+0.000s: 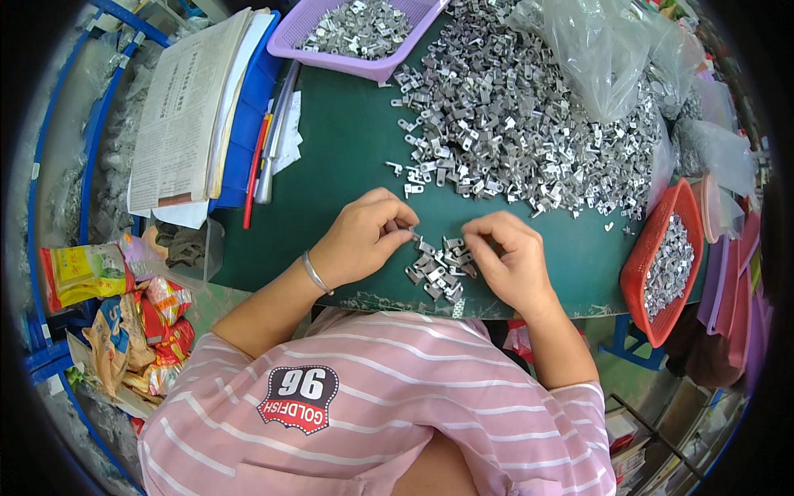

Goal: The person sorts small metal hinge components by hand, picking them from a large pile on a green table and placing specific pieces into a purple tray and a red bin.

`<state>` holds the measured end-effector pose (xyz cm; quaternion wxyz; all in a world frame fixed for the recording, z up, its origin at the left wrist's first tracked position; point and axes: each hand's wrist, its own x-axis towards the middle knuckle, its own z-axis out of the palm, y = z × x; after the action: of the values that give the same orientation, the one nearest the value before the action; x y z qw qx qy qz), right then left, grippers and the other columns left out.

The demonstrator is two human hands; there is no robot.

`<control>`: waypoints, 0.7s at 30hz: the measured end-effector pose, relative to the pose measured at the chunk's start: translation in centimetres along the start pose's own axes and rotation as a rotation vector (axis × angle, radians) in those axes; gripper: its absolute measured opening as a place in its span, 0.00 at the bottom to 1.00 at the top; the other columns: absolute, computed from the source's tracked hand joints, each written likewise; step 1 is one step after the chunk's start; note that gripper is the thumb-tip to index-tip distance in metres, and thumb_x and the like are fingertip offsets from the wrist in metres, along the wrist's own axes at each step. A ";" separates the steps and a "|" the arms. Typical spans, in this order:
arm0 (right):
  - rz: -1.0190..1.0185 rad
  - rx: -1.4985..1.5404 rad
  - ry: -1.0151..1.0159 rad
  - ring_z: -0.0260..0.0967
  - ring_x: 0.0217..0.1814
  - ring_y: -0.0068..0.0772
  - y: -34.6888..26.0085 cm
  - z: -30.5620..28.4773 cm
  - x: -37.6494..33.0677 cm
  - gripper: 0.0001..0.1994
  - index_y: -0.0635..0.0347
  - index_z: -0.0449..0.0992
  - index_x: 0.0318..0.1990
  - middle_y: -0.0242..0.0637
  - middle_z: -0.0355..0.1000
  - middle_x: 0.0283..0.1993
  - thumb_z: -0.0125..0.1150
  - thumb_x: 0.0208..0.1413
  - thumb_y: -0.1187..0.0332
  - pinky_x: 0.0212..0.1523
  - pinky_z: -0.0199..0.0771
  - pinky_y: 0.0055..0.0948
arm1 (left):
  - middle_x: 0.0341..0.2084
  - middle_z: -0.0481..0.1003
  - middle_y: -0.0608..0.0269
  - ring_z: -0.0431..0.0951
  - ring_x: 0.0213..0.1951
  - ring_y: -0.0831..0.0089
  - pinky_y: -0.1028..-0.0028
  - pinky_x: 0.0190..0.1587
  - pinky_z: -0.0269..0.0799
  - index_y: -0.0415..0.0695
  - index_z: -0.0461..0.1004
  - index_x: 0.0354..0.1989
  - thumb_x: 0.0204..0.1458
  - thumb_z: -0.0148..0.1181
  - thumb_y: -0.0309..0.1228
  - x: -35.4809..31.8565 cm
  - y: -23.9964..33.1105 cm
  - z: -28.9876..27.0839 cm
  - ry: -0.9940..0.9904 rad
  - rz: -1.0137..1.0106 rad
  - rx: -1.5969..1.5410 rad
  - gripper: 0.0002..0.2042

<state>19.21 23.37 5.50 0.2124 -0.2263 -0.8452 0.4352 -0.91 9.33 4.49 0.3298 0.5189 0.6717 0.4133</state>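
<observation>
A: Sorting is judged to be the step in hand. A small cluster of stamped metal brackets [438, 269] is gathered on the green mat [347, 157], at the edge nearest the person, and it is taken here as the landmark.

B: How are the hands placed against that cluster?

A: The left hand [364, 240] is set at the cluster's left edge, with fingers curled and one small bracket apparently pinched between thumb and forefinger. The right hand [509, 256] is set at its right edge, fingers bent together on the pieces; whether a piece is actually clamped there cannot be told.

B: And what is found around it?

A: Beyond the cluster, farther up the mat, a large heap of loose brackets [529, 124] is spread, partly covered by clear plastic bags [595, 50]. Up and to the left of the cluster a purple basket [364, 29] of parts is seen; to the right of it a red basket [670, 264] of parts is placed. Far left of it a stack of papers [186, 107] is laid.

B: What is called for next?

A: Probably, the pinched piece needs to be checked and set apart, and a fresh one drawn from the cluster with a fine fingertip grip.
</observation>
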 end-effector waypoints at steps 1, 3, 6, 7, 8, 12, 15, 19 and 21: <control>-0.048 -0.107 0.062 0.75 0.34 0.41 0.2 0.0 0.5 0.08 0.62 0.79 0.40 0.39 0.76 0.35 0.64 0.52 0.79 0.33 0.75 0.33 | 0.34 0.74 0.63 0.76 0.31 0.77 0.78 0.34 0.72 0.39 0.79 0.40 0.50 0.64 0.20 -0.1 0.0 -0.1 -0.030 -0.039 -0.087 0.08; -0.145 -0.324 0.160 0.74 0.37 0.47 1.1 0.0 1.9 0.10 0.59 0.78 0.42 0.39 0.73 0.37 0.65 0.51 0.76 0.37 0.76 0.39 | 0.34 0.75 0.63 0.76 0.31 0.78 0.78 0.34 0.72 0.39 0.79 0.40 0.51 0.64 0.22 -0.1 0.3 -0.5 -0.145 -0.026 -0.118 0.08; -0.082 -0.434 0.087 0.73 0.38 0.46 0.7 0.1 3.2 0.10 0.59 0.78 0.42 0.40 0.72 0.36 0.65 0.52 0.74 0.37 0.75 0.41 | 0.33 0.76 0.63 0.75 0.30 0.78 0.78 0.33 0.72 0.39 0.80 0.41 0.52 0.64 0.23 -0.2 0.4 -0.5 -0.278 0.012 -0.010 0.08; -0.112 -0.471 0.096 0.73 0.36 0.46 1.2 0.3 3.3 0.09 0.59 0.77 0.42 0.40 0.71 0.35 0.65 0.53 0.72 0.36 0.75 0.41 | 0.32 0.75 0.62 0.75 0.29 0.77 0.78 0.32 0.71 0.39 0.79 0.41 0.52 0.64 0.22 -0.1 0.5 -0.4 -0.229 0.025 0.001 0.08; -0.135 -0.463 0.129 0.73 0.36 0.46 1.7 0.6 3.4 0.09 0.59 0.77 0.41 0.40 0.71 0.35 0.65 0.53 0.72 0.36 0.75 0.41 | 0.32 0.74 0.62 0.75 0.29 0.77 0.78 0.31 0.71 0.39 0.79 0.41 0.51 0.64 0.22 0.1 0.6 -0.3 -0.180 0.039 0.011 0.08; -0.181 -0.361 0.223 0.74 0.35 0.46 2.3 0.6 3.1 0.07 0.62 0.77 0.40 0.41 0.73 0.36 0.64 0.53 0.76 0.34 0.76 0.38 | 0.30 0.72 0.62 0.75 0.27 0.76 0.77 0.29 0.71 0.38 0.75 0.38 0.47 0.67 0.20 1.5 -0.1 0.2 0.220 0.117 0.159 0.10; -0.075 -0.141 0.249 0.76 0.35 0.45 1.9 0.3 2.4 0.06 0.63 0.79 0.38 0.43 0.75 0.37 0.63 0.52 0.80 0.36 0.77 0.34 | 0.31 0.72 0.60 0.75 0.27 0.73 0.74 0.30 0.72 0.38 0.75 0.37 0.47 0.67 0.20 2.5 -0.8 0.6 0.312 0.148 0.204 0.10; -0.099 -0.141 0.238 0.75 0.36 0.45 2.1 0.2 1.7 0.06 0.62 0.79 0.39 0.42 0.75 0.37 0.64 0.53 0.78 0.37 0.77 0.35 | 0.32 0.73 0.58 0.75 0.26 0.70 0.72 0.30 0.73 0.38 0.75 0.36 0.46 0.67 0.20 2.8 -1.9 0.7 0.310 0.192 0.288 0.09; -0.104 -0.254 0.240 0.74 0.38 0.46 2.0 0.3 1.9 0.07 0.62 0.78 0.40 0.42 0.74 0.38 0.64 0.53 0.76 0.38 0.76 0.37 | 0.33 0.74 0.58 0.77 0.27 0.72 0.74 0.32 0.74 0.37 0.76 0.36 0.47 0.66 0.19 2.7 -1.6 0.8 0.307 0.182 0.303 0.08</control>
<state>17.90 25.33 4.01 0.3036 -0.2574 -0.8725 0.2834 -1.61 11.94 2.65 0.1036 0.5519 0.7189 0.4098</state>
